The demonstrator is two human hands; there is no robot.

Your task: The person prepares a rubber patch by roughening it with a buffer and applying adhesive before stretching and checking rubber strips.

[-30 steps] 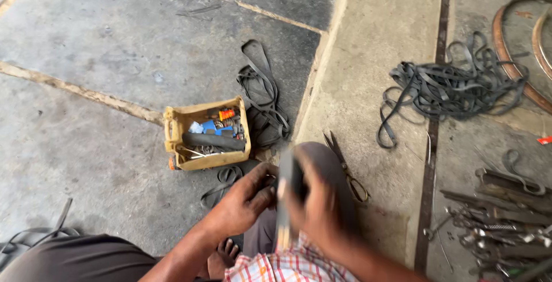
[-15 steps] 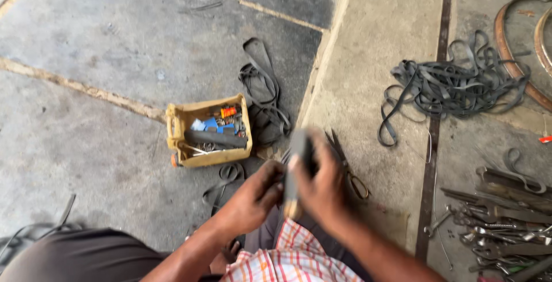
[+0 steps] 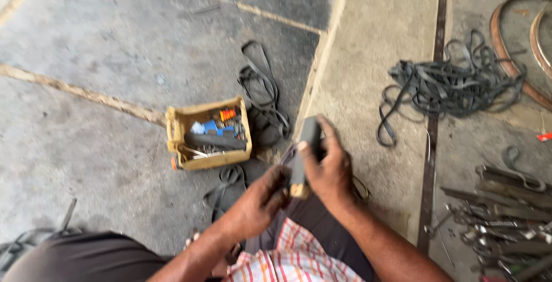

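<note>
Your hands have bare stone ahead; the yellow box [image 3: 209,134] crowds the left, tangled rubber strips [image 3: 454,86] the right.

One small open yellow box [image 3: 208,133] sits left of centre in the frame on the grey stone floor [image 3: 86,75], rectangular, holding small blue, orange and dark items. No labels, signs or screens show.

Under you lies a grey stone floor [image 3: 86,46] with pale joint lines. At its centre sits a small yellow crate [image 3: 208,134] of odds and ends, with black rubber strips [image 3: 263,95] at its two o'clock. A tangle of rubber bands [image 3: 445,86] lies at two o'clock, metal tools [image 3: 500,213] at four.
</note>
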